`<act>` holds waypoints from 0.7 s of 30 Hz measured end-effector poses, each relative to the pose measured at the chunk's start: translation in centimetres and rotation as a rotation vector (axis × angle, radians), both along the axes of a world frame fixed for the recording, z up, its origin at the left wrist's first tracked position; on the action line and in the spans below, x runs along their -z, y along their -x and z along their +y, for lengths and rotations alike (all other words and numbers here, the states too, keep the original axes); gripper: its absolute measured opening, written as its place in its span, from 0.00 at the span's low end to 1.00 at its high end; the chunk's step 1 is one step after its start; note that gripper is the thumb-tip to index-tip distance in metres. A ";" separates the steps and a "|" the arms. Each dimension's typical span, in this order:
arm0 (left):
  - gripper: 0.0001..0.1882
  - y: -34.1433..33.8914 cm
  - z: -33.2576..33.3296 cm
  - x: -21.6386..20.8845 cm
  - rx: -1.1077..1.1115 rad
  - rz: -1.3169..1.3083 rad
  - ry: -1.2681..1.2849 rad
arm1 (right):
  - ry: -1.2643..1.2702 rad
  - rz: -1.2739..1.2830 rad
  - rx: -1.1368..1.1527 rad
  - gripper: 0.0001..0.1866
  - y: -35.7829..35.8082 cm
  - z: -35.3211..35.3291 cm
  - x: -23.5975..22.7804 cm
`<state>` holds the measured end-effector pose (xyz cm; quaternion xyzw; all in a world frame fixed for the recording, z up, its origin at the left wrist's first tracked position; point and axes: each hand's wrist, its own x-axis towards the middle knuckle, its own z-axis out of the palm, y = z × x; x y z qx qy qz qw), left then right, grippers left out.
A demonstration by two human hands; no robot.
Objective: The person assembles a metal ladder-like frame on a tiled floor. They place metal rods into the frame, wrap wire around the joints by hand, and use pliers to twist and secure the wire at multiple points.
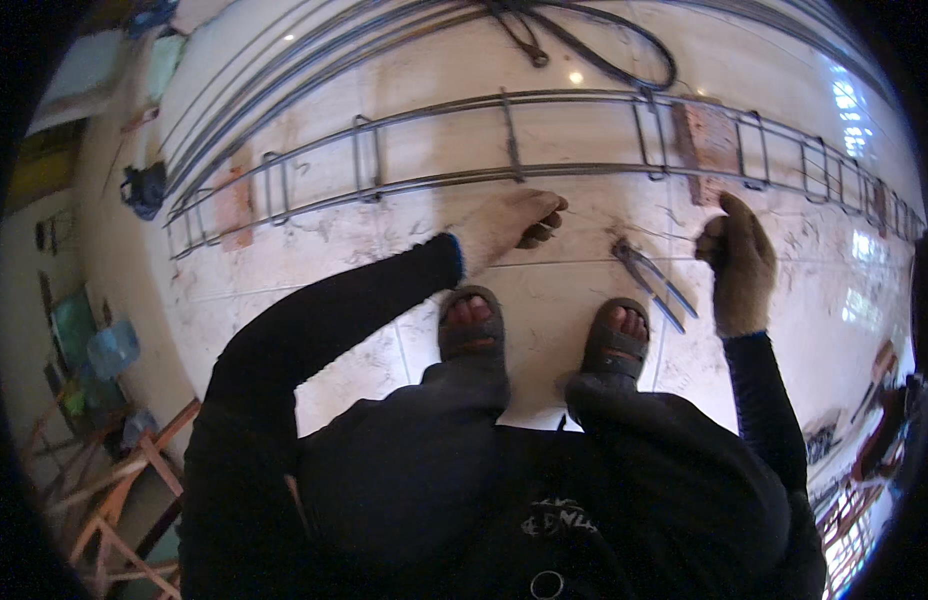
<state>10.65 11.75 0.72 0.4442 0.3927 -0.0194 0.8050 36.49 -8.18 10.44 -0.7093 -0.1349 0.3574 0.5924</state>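
Observation:
My left hand (514, 228), in a light work glove, is closed just on the near side of a long rebar cage (439, 182). Fingers curled, my gloved right hand (741, 262) is off to the right, below the cage. A thin wire (666, 233) runs faintly between the two hands, its ends hidden in the fingers. On the tiles between my hands lie end-cutting pincers (652, 280), their jaws pointing to the cage. Square stirrups join the cage's long bars.
Bricks (708, 150) prop the cage at the right, and another brick (235, 208) at the left. Loose long bars (314, 62) and a looped dark cable (664, 65) lie beyond. Wooden framing (114, 500) stands lower left. My sandalled feet are close to the pincers.

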 end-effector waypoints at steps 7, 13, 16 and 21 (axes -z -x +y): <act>0.27 -1.7 2.4 -3.1 0.564 -0.138 0.222 | -0.098 0.167 -0.003 0.21 1.2 1.7 -0.4; 0.23 -2.5 2.1 -4.7 0.599 -0.149 0.213 | -0.052 0.178 0.094 0.21 0.9 1.1 -0.9; 0.22 -2.2 2.0 -3.9 0.620 -0.139 0.305 | -0.024 0.162 0.073 0.22 1.0 1.2 -1.0; 0.23 -1.9 0.4 -4.2 0.779 -0.166 -0.538 | -0.029 0.133 0.046 0.22 0.8 1.7 -0.9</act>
